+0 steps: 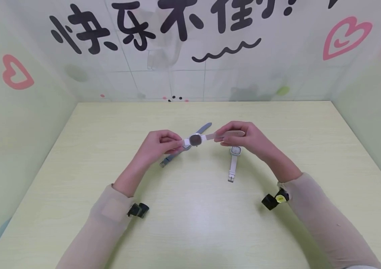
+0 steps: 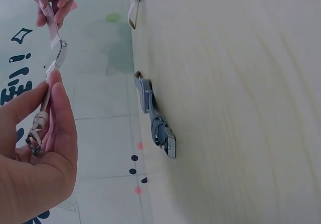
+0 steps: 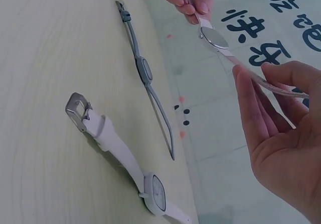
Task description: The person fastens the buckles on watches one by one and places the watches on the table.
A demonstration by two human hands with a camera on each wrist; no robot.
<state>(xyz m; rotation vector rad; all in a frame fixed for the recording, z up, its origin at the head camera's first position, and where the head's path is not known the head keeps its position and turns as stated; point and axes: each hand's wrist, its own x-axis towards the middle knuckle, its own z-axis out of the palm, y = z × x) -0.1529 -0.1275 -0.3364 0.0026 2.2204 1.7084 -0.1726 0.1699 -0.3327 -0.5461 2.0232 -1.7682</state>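
Note:
A wristwatch (image 1: 195,139) with a dark round face and a pale pinkish strap is held up over the table, stretched between both hands. My left hand (image 1: 163,144) pinches its buckle end, and the metal buckle (image 2: 33,139) shows below the fingers in the left wrist view. The free end of the strap is pinched by my right hand (image 1: 240,136), its tip reaching past the fingers. Behind and below lies a blue-grey watch (image 3: 144,69), partly covered by the held one in the head view. A white watch (image 1: 235,151) lies under my right hand, buckle toward me.
The pale wooden table (image 1: 190,224) runs back to a wall sheet (image 1: 190,84) with black lettering and pink hearts. Side panels stand at left and right. A small black camera is strapped at each sleeve cuff.

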